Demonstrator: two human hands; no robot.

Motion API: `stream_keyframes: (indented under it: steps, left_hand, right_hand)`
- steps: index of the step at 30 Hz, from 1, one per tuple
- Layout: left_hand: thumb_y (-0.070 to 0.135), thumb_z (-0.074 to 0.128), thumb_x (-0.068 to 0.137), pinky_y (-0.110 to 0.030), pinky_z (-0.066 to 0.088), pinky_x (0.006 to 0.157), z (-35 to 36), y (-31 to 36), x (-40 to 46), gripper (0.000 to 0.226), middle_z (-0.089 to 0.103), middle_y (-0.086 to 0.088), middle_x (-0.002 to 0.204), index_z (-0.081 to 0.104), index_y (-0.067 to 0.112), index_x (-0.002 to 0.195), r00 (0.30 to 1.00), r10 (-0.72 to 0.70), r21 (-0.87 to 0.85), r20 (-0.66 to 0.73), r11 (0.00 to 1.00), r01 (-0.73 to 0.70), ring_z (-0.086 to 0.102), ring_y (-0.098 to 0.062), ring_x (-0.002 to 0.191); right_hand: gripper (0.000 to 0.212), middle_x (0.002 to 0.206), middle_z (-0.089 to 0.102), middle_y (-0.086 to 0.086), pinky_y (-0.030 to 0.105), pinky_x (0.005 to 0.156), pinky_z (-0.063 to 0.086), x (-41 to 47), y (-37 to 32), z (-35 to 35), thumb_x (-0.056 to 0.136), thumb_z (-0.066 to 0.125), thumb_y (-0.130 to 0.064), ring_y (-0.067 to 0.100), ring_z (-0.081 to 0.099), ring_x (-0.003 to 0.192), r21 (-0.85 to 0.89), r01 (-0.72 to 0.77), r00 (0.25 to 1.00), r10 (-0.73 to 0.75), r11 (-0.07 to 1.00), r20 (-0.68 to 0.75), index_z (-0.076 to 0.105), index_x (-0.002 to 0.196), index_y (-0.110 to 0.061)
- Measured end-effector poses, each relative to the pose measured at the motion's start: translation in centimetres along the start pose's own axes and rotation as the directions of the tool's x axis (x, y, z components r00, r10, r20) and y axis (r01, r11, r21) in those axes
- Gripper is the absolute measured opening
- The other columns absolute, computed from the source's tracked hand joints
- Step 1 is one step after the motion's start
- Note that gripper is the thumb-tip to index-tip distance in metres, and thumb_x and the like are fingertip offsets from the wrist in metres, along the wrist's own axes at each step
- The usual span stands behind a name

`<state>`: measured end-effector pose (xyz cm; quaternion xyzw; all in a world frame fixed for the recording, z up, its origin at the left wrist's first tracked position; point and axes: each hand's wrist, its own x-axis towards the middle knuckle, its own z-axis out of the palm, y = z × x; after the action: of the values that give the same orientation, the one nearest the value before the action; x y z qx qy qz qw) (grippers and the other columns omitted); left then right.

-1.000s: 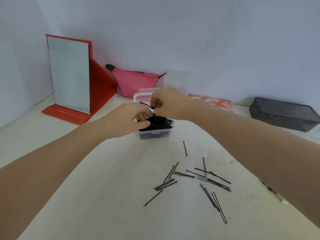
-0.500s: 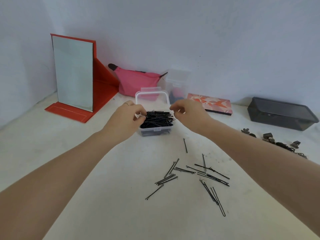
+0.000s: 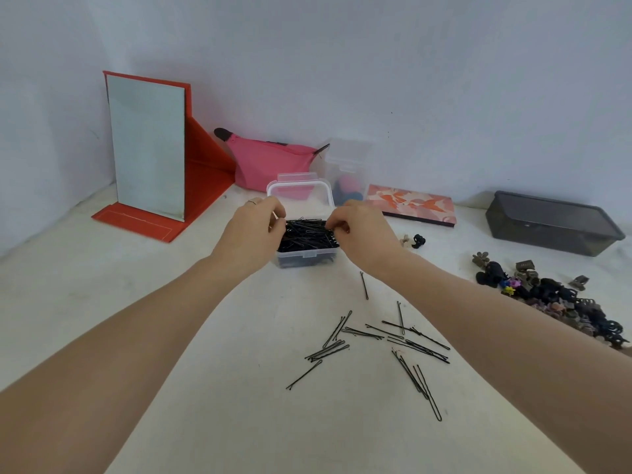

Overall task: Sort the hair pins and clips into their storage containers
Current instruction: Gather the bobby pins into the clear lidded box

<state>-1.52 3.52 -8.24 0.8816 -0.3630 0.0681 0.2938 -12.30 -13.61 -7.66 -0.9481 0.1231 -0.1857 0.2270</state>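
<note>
A small clear box (image 3: 305,260) with its lid (image 3: 301,191) tipped open at the back holds a heap of black hair pins (image 3: 307,236). My left hand (image 3: 251,234) is at the heap's left end and my right hand (image 3: 364,234) at its right end. The curled fingertips of both pinch the top pins. Several loose pins (image 3: 393,336) lie scattered on the white table nearer me. A pile of dark and coloured hair clips (image 3: 547,295) lies at the right. A dark grey lidded container (image 3: 550,222) stands behind the clips.
A red-framed standing mirror (image 3: 147,145) is at the back left, with a pink pouch (image 3: 270,159) beside it. A tall clear container (image 3: 349,165), a flat patterned box (image 3: 412,204) and two small clips (image 3: 415,240) sit behind my right hand. The wall is close behind.
My hands let go of the pins they carried over the box and drew apart. Now both have closed in on the ends of the heap. The view has tilted, showing the clips at right.
</note>
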Motion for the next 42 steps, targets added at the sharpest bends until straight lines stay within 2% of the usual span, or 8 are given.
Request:
stream_keyframes:
  steps: [8,11,15,20,25,28,38,42]
  left_hand:
    - [0.028,0.050,0.097,-0.033,0.045,0.068,-1.3,2.5,-2.9,0.015,0.050,-0.002,0.104,0.051,0.016,0.105,0.998,0.027,0.063,-0.060,0.998,-0.023,0.054,-0.021,0.075]
    - [0.047,0.050,0.092,-0.038,0.049,0.072,-2.0,4.5,-6.9,0.026,0.047,0.006,0.102,0.047,0.023,0.101,0.975,0.162,0.128,0.155,0.975,-0.182,0.053,-0.018,0.079]
    - [0.069,0.046,0.085,-0.036,0.046,0.087,-2.0,7.0,-11.0,0.055,0.043,0.010,0.113,0.046,0.024,0.115,0.809,0.095,0.304,0.580,0.896,-0.323,0.050,-0.015,0.100]
    - [0.052,0.049,0.090,-0.035,0.047,0.085,-1.2,8.5,-12.1,0.045,0.048,0.001,0.114,0.049,0.016,0.116,0.789,0.076,0.357,0.609,0.862,-0.359,0.053,-0.021,0.106]
    - [0.037,0.047,0.096,-0.034,0.044,0.073,0.0,9.8,-11.4,0.023,0.051,-0.005,0.105,0.046,0.014,0.095,0.778,0.044,0.395,0.627,0.843,-0.366,0.052,-0.024,0.086]
    - [0.020,0.047,0.096,-0.034,0.041,0.067,0.7,10.4,-10.7,0.016,0.053,-0.010,0.104,0.057,0.007,0.100,0.773,0.001,0.454,0.634,0.809,-0.373,0.056,-0.029,0.085]
    - [0.018,0.054,0.089,-0.027,0.029,0.051,1.4,11.5,-9.7,0.018,0.048,-0.010,0.092,0.058,0.003,0.098,0.693,-0.085,0.506,0.716,0.746,-0.432,0.049,-0.028,0.074]
    - [0.016,0.052,0.089,-0.029,0.036,0.064,1.8,11.4,-10.0,0.020,0.050,-0.010,0.092,0.059,0.004,0.103,0.709,-0.051,0.531,0.703,0.702,-0.476,0.056,-0.029,0.081]
  right_hand:
    - [0.026,0.095,0.061,0.001,0.028,0.079,0.046,-1.5,0.4,-1.3,0.087,0.054,-0.001,0.015,0.053,0.083,0.006,-0.015,0.996,0.015,1.000,-0.089,0.070,0.103,-0.014]
    - [0.025,0.101,0.061,-0.003,0.033,0.085,0.050,-4.8,1.7,-3.0,0.088,0.057,-0.012,0.013,0.057,0.087,-0.013,-0.082,0.995,0.083,0.997,0.046,0.065,0.110,-0.019]
    - [0.048,0.124,0.053,-0.001,0.030,0.094,0.045,-9.8,1.9,-5.2,0.090,0.062,-0.032,0.014,0.051,0.111,-0.087,-0.164,0.949,0.182,0.983,0.257,0.050,0.136,-0.024]
    - [0.090,0.136,0.039,0.002,0.033,0.092,0.040,-14.3,0.0,-7.5,0.078,0.066,-0.053,0.023,0.038,0.128,-0.337,-0.172,0.781,0.337,0.925,0.526,0.019,0.151,-0.027]
    - [0.051,0.100,0.041,0.004,0.028,0.064,0.036,-16.1,-1.6,-6.6,0.079,0.065,-0.026,0.025,0.044,0.096,-0.406,-0.140,0.790,0.349,0.903,0.504,0.037,0.119,-0.012]
    - [0.030,0.078,0.033,0.001,0.026,0.049,0.025,-16.0,-2.1,-6.3,0.083,0.059,-0.013,0.028,0.045,0.083,-0.409,-0.144,0.817,0.342,0.901,0.465,0.032,0.097,-0.011]
    - [0.026,0.074,0.031,0.001,0.027,0.047,0.022,-15.4,-2.6,-5.9,0.084,0.054,-0.005,0.027,0.043,0.076,-0.433,-0.066,0.834,0.288,0.899,0.471,0.031,0.096,-0.009]
    - [0.025,0.072,0.030,0.002,0.028,0.047,0.019,-15.7,-2.6,-5.8,0.083,0.050,0.001,0.016,0.031,0.057,-0.440,0.012,0.860,0.216,0.898,0.463,0.030,0.095,-0.008]
